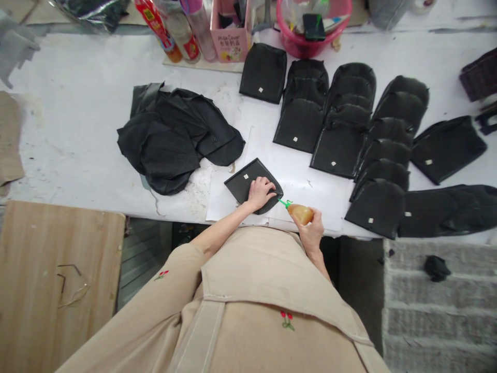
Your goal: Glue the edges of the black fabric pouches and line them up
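Note:
A flat black leather-like piece (243, 185) with a small pale square mark lies tilted on the white-covered table. My left hand (261, 194) rests on it with bent fingers, gripping near its rounded right edge. In my right hand (311, 231) is a squeeze glue bottle (300, 213), filled with something amber and fitted with a thin green nozzle. The nozzle tip points left and meets the rounded edge of the piece, close to my left fingertips. Whether any liquid is coming out is too small to see.
Loose black pieces (171, 137) lie heaped to the left. Overlapping rows of finished-looking black pieces (341, 146) spread to the right. Along the back stand bottles (182, 36), a pink box (230, 44) and a pink basin (297, 47). Eyeglasses (73, 295) lie on a wooden board (34, 248).

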The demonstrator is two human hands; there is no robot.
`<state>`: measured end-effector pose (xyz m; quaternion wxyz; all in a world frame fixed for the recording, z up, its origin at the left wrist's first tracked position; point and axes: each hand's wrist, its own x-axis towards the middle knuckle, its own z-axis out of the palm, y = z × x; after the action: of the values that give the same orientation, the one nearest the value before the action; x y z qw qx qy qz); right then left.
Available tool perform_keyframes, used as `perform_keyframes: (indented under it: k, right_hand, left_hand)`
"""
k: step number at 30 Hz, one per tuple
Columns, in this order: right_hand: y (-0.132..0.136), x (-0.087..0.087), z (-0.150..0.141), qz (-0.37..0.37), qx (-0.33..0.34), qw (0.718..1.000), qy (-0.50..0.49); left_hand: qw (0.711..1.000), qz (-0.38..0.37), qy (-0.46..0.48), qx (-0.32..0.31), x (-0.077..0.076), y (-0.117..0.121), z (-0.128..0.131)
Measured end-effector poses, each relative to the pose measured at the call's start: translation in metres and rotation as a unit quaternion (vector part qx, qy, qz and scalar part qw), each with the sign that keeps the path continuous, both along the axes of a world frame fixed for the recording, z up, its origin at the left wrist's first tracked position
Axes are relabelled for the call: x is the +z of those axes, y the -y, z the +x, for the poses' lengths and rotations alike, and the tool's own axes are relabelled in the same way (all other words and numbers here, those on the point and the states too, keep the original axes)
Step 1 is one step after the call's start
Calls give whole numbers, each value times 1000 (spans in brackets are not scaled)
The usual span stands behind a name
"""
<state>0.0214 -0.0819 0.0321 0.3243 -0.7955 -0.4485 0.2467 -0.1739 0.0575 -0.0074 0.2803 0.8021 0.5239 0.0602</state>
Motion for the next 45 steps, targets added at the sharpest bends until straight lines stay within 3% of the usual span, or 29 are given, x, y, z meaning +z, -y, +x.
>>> perform_keyframes:
  k: [3, 7, 12, 17, 23, 33, 39, 45]
  right_hand:
    - [-1, -1, 1, 4, 4, 1000, 0]
    - [0, -2, 2, 5, 6, 1000, -1]
    - [1, -2, 1, 6, 13, 1000, -2]
    - [5, 1, -3, -4, 20, 1000, 1]
    - [4, 1, -4, -9, 20, 1000, 2]
    - [12, -4, -7, 0, 47, 999, -3]
    - [15, -7, -8, -8, 51, 999, 2]
    - [18, -6, -15, 0, 54, 999, 6]
  left_hand:
    - [999, -16, 19, -34, 7, -2, -12]
    - [995, -16, 30, -98, 16, 7, -49]
    - [988, -27, 21, -151, 11, 28, -79]
    - [994, -17, 21, -105, 1, 37, -72]
    - [996, -13, 22, -82, 0, 33, -62]
    - [996, -6, 5, -90, 2, 26, -54]
    - [990, -25, -4, -141, 7, 20, -59]
    - [990, -27, -10, -136, 8, 20, -60]
